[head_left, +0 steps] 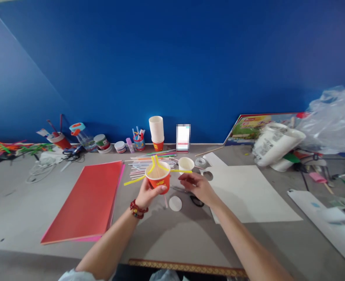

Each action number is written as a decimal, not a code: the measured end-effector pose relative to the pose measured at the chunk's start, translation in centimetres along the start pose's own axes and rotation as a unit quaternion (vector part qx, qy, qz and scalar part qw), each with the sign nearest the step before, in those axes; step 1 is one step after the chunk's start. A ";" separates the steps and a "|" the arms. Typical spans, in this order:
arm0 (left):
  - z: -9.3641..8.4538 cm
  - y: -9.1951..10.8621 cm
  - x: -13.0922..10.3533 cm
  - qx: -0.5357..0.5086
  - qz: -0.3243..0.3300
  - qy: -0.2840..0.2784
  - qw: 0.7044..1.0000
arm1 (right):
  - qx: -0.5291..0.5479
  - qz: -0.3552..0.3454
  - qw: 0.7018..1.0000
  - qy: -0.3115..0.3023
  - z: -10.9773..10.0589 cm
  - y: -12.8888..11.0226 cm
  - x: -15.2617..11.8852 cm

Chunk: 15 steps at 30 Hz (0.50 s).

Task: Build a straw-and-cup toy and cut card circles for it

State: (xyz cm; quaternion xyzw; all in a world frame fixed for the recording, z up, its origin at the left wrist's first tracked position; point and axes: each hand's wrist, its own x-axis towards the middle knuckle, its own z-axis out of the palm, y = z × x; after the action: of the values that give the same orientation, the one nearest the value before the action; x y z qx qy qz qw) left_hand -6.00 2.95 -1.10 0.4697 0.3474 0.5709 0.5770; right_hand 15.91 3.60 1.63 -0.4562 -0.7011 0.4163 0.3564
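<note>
My left hand [149, 193] is closed round a red paper cup [160, 185], its white rim facing up. Bent yellow straw-like strips [180, 171] stick out of the cup on both sides and meet above the rim. A thin pale stick shows below the cup's base. My right hand [197, 185] hovers just right of the cup, fingers slightly curled and apart, nothing visible in them. Behind that hand stands a white paper cup [186, 165]. On the table below lie a white disc [175, 203] and the black handles of what look like scissors [196, 201].
Loose straws [137, 168] lie behind the held cup, before a stack of paper cups [156, 130]. Red sheets [84, 203] rest at left, white paper [245, 195] at right. Paint jars [101, 142] line the back; a plastic bag [333, 117] sits far right.
</note>
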 end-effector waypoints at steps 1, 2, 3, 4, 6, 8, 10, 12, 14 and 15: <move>-0.3 0.2 0.4 0.005 0.005 0.027 1.000 | -0.028 0.002 0.999 -0.020 0.1 0.1 0.0; -0.5 0.3 0.7 0.006 0.004 0.045 0.999 | -0.057 0.003 0.997 -0.045 0.1 0.2 0.0; -0.5 0.4 0.9 0.003 -0.003 0.056 0.998 | -0.086 0.001 0.993 -0.075 0.3 0.1 -0.1; -0.5 0.5 1.0 -0.004 -0.017 0.060 0.998 | -0.113 -0.003 0.988 -0.104 0.4 0.1 -0.3; -0.1 0.6 1.1 -0.019 -0.052 0.057 0.997 | -0.163 -0.013 0.975 -0.151 0.8 0.0 -0.5; 0.4 0.7 1.1 -0.028 -0.079 0.054 0.995 | -0.206 -0.019 0.962 -0.176 1.3 0.0 -0.7; 0.8 0.8 1.2 -0.021 -0.099 0.058 0.993 | -0.236 -0.019 0.953 -0.190 1.7 0.2 -0.7; 0.9 0.9 1.3 -0.009 -0.119 0.066 0.991 | -0.252 -0.014 0.948 -0.195 1.9 0.4 -0.7; 0.9 1.0 1.4 0.007 -0.134 0.078 0.988 | -0.257 -0.005 0.947 -0.193 1.9 0.5 -0.7; 0.8 1.1 1.3 0.016 -0.138 0.083 0.987 | -0.256 0.002 0.948 -0.190 1.8 0.6 -0.7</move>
State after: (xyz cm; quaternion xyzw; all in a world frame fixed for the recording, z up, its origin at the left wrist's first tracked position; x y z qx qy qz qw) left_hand -5.47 4.04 0.33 0.3777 0.4640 0.5173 0.6119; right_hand 14.78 2.59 0.31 -0.4460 -0.8377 0.3030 0.0870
